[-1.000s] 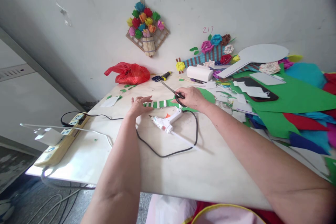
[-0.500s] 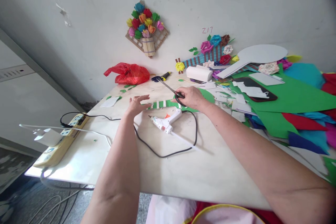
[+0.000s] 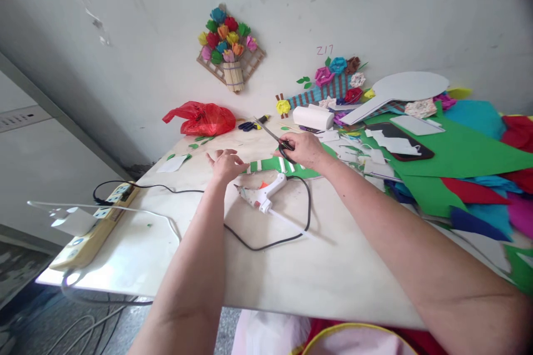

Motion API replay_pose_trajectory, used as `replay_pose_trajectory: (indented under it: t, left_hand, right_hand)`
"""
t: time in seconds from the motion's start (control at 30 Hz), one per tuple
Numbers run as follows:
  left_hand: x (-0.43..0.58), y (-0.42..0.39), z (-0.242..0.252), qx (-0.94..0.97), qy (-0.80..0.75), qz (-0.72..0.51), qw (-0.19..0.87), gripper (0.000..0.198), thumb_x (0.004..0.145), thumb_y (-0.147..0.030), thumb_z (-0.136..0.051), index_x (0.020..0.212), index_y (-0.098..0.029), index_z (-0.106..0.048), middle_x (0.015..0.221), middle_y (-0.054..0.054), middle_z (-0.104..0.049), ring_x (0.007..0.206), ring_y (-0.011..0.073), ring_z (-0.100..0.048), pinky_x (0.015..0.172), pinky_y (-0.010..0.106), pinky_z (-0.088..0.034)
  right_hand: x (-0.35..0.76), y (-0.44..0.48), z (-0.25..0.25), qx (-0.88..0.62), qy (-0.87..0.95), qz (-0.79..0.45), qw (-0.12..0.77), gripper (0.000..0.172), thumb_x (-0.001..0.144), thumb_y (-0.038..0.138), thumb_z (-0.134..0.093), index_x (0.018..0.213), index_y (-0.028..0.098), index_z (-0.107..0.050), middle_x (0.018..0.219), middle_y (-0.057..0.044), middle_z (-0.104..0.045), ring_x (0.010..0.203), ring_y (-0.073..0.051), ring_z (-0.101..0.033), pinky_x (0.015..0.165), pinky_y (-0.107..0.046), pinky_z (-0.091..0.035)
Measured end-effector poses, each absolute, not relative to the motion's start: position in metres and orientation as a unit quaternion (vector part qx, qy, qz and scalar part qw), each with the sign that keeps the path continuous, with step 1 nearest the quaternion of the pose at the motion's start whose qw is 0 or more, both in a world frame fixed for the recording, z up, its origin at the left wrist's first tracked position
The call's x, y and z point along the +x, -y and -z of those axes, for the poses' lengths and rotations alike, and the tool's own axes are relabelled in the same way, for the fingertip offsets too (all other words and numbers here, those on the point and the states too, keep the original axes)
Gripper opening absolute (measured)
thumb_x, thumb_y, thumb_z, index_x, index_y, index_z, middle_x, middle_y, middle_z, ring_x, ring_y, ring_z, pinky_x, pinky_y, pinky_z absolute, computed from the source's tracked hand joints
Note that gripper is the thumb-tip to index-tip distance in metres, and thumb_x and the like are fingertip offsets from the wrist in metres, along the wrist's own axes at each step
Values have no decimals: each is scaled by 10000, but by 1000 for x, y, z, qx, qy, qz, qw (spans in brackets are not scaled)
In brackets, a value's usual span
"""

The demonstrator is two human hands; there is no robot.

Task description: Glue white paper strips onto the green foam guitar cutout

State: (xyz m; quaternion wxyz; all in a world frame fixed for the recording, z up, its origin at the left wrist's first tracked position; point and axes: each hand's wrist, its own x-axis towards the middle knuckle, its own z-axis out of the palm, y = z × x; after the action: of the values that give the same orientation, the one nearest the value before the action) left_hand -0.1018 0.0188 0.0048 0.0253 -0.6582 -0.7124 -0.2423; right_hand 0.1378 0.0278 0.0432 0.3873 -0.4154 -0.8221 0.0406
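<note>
Scissors (image 3: 285, 148) with black handles are gripped in my right hand (image 3: 307, 150), their blades pointing up and to the left. Under that hand lies a green cutout (image 3: 271, 164) with several white strips across it. My left hand (image 3: 226, 165) is at the cutout's left end, palm down with fingers apart; whether the fingertips press on it I cannot tell. Just in front of the cutout, a white glue gun (image 3: 262, 194) lies on its side with a clear glue stick out of its back.
Left on the table are a power strip (image 3: 97, 227) with plugs and a red plastic bag (image 3: 204, 118). Yellow-black pliers (image 3: 254, 123) lie behind. Green sheets (image 3: 466, 144), a dark tablet (image 3: 422, 149) and paper scraps cover the right side. The black cord (image 3: 308, 205) loops around the glue gun.
My left hand has moved right onto the cutout's left end. My right hand, still holding the scissors, has shifted slightly, and more white strips show beneath it. The view has moved a little.
</note>
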Motion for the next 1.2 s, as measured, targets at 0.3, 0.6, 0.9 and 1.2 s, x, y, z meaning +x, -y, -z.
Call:
replay_pose_trajectory:
  t: [0.3,0.6,0.9,1.2]
  left_hand:
    - [-89,-25,-3,-658,728,187,45,67,562,-300,-681,529,-244,-663,1066,53,-632,1170,396,-361,1025,629,77]
    - [-86,-11,-22,-647,637,393,-146,208,629,-403,-643,665,-199,-665,981,51,-683,1034,303,-535,940,456,-358]
    - [-70,1,-28,-632,452,513,-366,279,621,-418,-708,695,-161,-629,709,53,-692,707,185,-630,731,311,-428]
    - [-59,4,-28,-623,432,500,-418,259,582,-352,-757,676,-145,-633,644,41,-683,612,146,-608,627,261,-431]
  right_hand:
    - [153,-33,-58,-424,794,-42,434,284,671,409,-657,839,180,-676,679,-23,-669,652,-161,-584,577,-234,-370]
    - [154,-44,-54,-414,754,-143,490,341,629,408,-703,856,159,-652,688,-30,-659,642,-161,-593,584,-254,-433]
    - [132,-30,-51,-346,636,-461,512,439,525,331,-785,861,136,-581,532,46,-544,425,-81,-501,437,-213,-413]
    - [121,-20,-51,-310,600,-526,517,473,487,259,-787,885,133,-564,531,67,-535,457,-72,-520,449,-188,-407]
